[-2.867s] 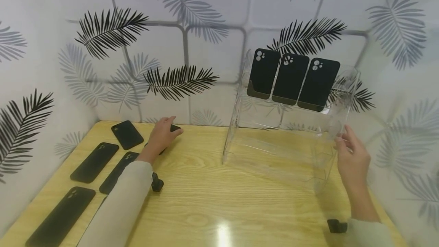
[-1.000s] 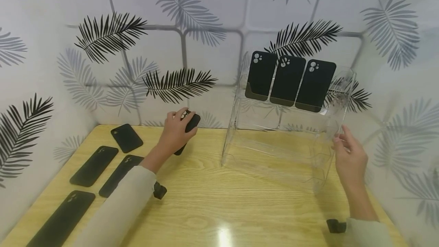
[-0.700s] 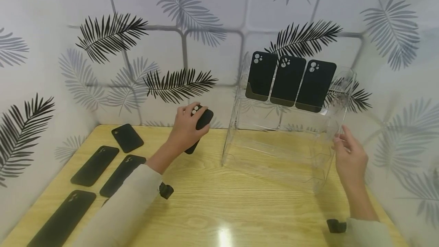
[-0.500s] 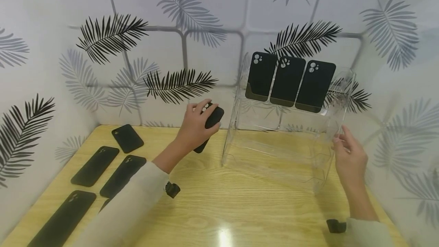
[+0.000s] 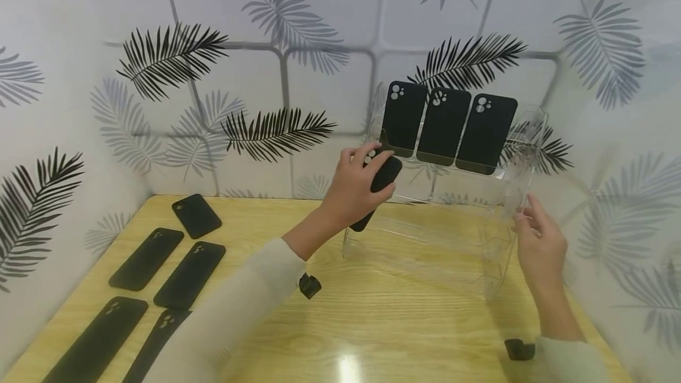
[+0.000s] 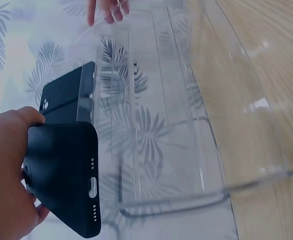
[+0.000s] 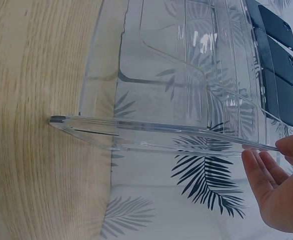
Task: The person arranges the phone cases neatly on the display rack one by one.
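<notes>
A clear acrylic display rack (image 5: 420,231) with stepped tiers stands on the right half of the table. Its top tier carries three black phone cases (image 5: 443,127) leaning back side by side. My left hand (image 5: 346,191) grips another black phone case (image 5: 387,175), fingers over its camera end, in front of the rack's left side. In the left wrist view this case (image 6: 61,170) shows its bottom edge with the charging-port cutout. Thumb and fingers of my right hand (image 5: 541,244) pinch the edge of the rack's right side panel (image 7: 186,131). The lower tiers hold no cases.
Several black phone cases lie flat on the wooden table (image 5: 340,312) at the left, among them a small one (image 5: 197,216) at the back and a long one (image 5: 96,338) nearer the front. Leaf-patterned walls (image 5: 330,87) close off the back and sides.
My left hand has taken a phone case from the back left of the table and carried it rightward to the rack's left side. The right hand keeps its hold on the side panel.
</notes>
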{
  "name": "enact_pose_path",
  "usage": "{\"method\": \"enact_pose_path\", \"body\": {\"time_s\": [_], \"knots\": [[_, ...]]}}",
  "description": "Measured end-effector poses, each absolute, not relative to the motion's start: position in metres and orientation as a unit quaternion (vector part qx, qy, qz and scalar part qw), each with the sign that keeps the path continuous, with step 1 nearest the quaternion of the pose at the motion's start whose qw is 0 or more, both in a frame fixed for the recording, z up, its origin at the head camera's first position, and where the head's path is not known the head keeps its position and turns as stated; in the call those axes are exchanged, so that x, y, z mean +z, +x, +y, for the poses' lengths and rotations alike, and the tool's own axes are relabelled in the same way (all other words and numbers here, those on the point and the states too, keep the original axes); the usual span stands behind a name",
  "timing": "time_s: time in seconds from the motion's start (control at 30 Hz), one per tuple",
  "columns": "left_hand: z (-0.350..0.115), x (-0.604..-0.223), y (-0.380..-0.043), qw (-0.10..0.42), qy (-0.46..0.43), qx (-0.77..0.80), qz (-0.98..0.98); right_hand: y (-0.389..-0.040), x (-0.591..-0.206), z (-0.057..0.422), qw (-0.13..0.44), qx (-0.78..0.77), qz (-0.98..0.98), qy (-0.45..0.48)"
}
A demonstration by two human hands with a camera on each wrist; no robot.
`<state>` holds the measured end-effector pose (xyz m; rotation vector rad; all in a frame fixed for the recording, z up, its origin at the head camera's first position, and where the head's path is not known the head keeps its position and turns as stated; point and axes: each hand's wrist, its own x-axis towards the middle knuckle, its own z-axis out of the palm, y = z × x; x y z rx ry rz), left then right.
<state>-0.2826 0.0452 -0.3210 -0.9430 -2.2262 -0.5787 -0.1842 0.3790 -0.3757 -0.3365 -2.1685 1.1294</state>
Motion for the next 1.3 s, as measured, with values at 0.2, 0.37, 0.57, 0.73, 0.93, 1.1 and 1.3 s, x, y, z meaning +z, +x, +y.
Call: {"method": "enact_pose_path", "body": {"time_s": [0.2, 0.37, 0.57, 0.73, 0.93, 1.1, 1.3], "knots": [[0.084, -0.31, -0.278, 0.326, -0.356, -0.223, -0.847, -0.184, -0.373, 0.378, 0.333, 0.435, -0.827, -0.128], [0.113, -0.306, -0.276, 0.33, -0.357, -0.213, -0.848, -0.185, -0.376, 0.378, 0.337, 0.438, -0.824, -0.124], [0.142, -0.299, -0.277, 0.332, -0.351, -0.218, -0.848, -0.184, -0.377, 0.377, 0.331, 0.438, -0.826, -0.129], [0.165, -0.29, -0.281, 0.345, -0.337, -0.224, -0.847, -0.185, -0.377, 0.379, 0.337, 0.432, -0.827, -0.127], [0.197, -0.288, -0.283, 0.354, -0.315, -0.225, -0.852, -0.185, -0.378, 0.38, 0.339, 0.43, -0.828, -0.123], [0.22, -0.292, -0.282, 0.364, -0.295, -0.215, -0.857, -0.184, -0.378, 0.38, 0.35, 0.427, -0.825, -0.118], [0.239, -0.291, -0.287, 0.395, -0.247, -0.228, -0.855, -0.185, -0.377, 0.379, 0.349, 0.429, -0.825, -0.118]]}}
